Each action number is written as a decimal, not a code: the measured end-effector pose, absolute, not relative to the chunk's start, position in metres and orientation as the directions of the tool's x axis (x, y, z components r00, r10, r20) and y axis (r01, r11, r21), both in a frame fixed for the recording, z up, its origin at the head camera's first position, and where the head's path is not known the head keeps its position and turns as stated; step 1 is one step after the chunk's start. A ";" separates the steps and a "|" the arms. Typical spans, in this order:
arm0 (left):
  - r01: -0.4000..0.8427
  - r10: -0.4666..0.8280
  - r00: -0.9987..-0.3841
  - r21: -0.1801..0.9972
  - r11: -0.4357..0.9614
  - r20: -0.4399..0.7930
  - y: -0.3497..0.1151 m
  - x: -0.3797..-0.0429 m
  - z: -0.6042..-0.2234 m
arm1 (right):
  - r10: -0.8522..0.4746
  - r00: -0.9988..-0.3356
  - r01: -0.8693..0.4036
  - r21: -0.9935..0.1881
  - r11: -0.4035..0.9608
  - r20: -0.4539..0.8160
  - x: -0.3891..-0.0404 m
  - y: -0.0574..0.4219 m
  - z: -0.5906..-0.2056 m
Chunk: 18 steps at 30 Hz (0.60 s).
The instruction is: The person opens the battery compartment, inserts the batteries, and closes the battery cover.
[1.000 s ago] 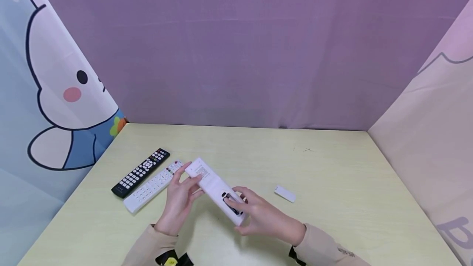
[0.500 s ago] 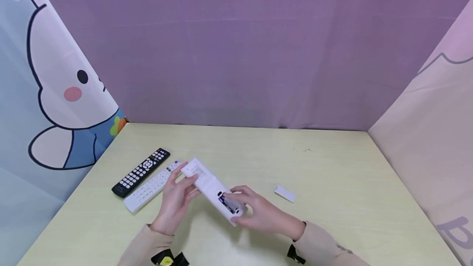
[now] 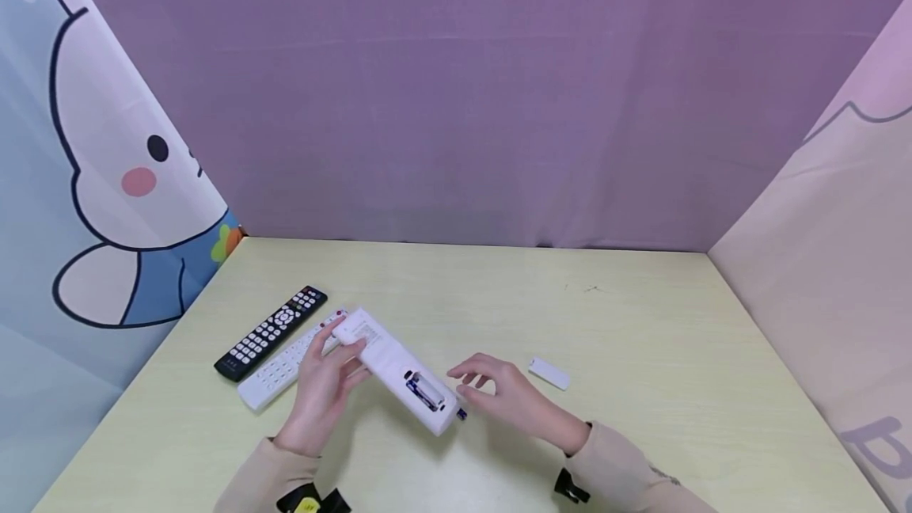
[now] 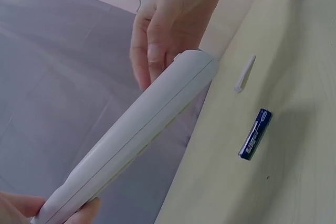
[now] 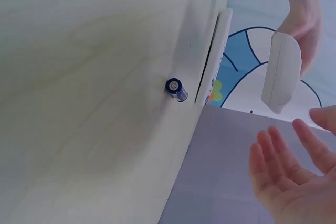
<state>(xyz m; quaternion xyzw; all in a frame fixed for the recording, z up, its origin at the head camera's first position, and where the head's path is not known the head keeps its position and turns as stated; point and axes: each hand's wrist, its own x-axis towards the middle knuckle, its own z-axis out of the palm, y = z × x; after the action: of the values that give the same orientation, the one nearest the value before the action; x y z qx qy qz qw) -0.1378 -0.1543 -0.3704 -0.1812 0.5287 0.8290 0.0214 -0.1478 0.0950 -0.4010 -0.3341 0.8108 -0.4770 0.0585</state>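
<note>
My left hand (image 3: 324, 390) grips a white remote control (image 3: 388, 359) by its far left end, back side up, tilted above the table. Its battery compartment is uncovered, with one battery (image 3: 420, 393) inside and a bare slot alongside. A second, dark blue battery (image 4: 254, 135) shows against the tabletop below the remote; in the head view the remote's lower end partly hides it. My right hand (image 3: 506, 398) is just right of the remote, fingers relaxed and holding nothing. In the right wrist view, a gap separates its fingertips (image 5: 299, 124) from the remote's end.
A small white battery cover (image 3: 549, 374) lies right of my right hand. On the left, a black remote (image 3: 271, 333) and another white remote (image 3: 278, 374) lie side by side on the table (image 3: 641, 323). Printed cloth hangs left and right, and a purple curtain (image 3: 456, 101) stands behind.
My right hand has come off the remote and moved right. One battery has left the compartment and appears below the remote. My left hand has shifted slightly left with the remote.
</note>
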 end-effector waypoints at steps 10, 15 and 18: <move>-0.238 -0.184 -0.920 0.865 -0.442 -0.347 -0.168 -0.134 -0.371 | -0.586 -0.802 -0.408 -0.819 0.403 0.111 -0.152 0.091 -0.405; -0.246 -0.190 -0.915 0.865 -0.436 -0.356 -0.173 -0.133 -0.371 | -0.597 -0.798 -0.409 -0.805 0.430 0.086 -0.156 0.089 -0.411; -0.247 -0.191 -0.914 0.865 -0.436 -0.357 -0.175 -0.133 -0.371 | -0.605 -0.793 -0.416 -0.793 0.445 0.077 -0.158 0.087 -0.413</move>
<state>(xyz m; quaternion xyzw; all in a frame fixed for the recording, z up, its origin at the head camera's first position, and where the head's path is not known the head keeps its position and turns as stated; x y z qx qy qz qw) -0.1332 -0.1753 -0.3709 -0.2061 0.5308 0.8218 0.0172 -0.1578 0.0871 -0.4126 -0.3027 0.8428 -0.4313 0.1095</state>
